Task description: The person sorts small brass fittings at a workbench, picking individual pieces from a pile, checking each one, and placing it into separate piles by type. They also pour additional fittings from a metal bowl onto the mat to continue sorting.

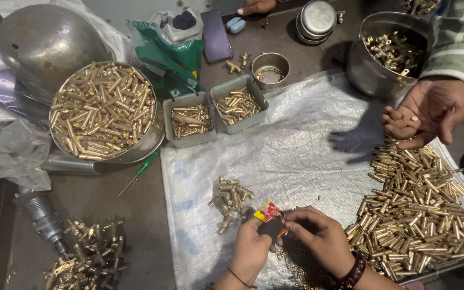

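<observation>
My left hand (pixel 251 251) and my right hand (pixel 318 236) meet at the bottom centre, both pinching a small dark flat piece (pixel 271 227) with a red and yellow printed card (pixel 269 212) at its top. They hover over a white woven sheet (pixel 291 156). A small cluster of brass fittings (pixel 230 197) lies just left of my hands. A big heap of brass tubes (pixel 422 215) spreads to the right of them.
Another person's open hand (pixel 430 110) in a striped sleeve hovers at right, near a steel pot of brass parts (pixel 390 51). A round pan of brass tubes (pixel 103 110), two small grey trays (pixel 191 121), a phone (pixel 216 35) and a green screwdriver (pixel 140 172) lie behind.
</observation>
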